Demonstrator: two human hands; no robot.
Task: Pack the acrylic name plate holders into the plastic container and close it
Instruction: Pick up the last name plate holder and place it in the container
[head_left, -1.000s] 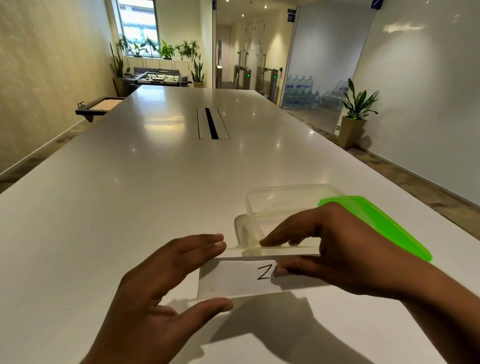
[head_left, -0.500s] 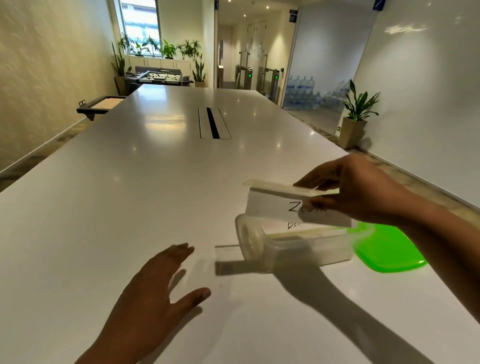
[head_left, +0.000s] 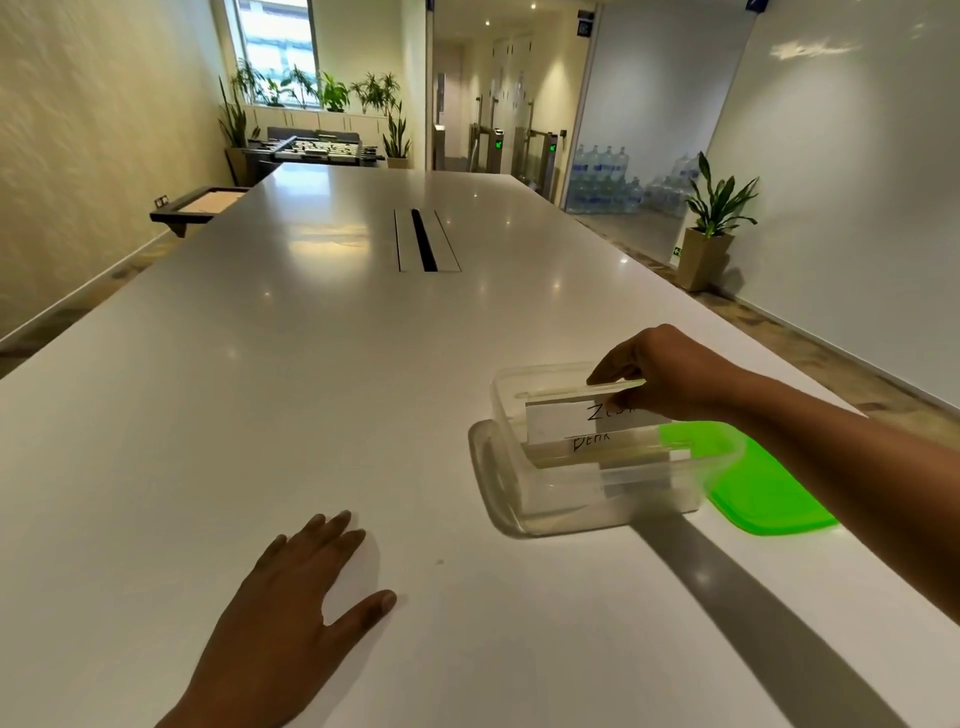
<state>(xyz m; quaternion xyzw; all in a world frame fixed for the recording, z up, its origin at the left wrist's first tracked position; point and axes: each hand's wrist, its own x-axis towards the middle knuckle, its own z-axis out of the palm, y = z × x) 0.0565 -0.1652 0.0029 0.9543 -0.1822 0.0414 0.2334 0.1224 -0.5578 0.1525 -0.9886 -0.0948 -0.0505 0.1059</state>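
Note:
A clear plastic container (head_left: 561, 496) stands open on the white table, right of centre. My right hand (head_left: 670, 382) pinches an acrylic name plate holder (head_left: 566, 418) by its top edge; a white card with handwriting sits in the holder, and its lower part is inside the container. Another name plate holder (head_left: 597, 451) with a written card lies flat in the container under it. The green lid (head_left: 763, 493) rests on the table right of the container, partly behind it. My left hand (head_left: 296, 608) lies flat on the table at the lower left, fingers spread, holding nothing.
The long white table (head_left: 260, 389) has a cable slot (head_left: 423, 240) in its middle. A dark tray (head_left: 200, 205) sticks out at the table's far left edge. A potted plant (head_left: 714, 228) and stacked water bottles (head_left: 608, 179) stand by the right wall.
My right hand lifted the name plate holder off the table in front of me, carried it over the container and is lowering it inside. My left hand let go and settled flat on the table.

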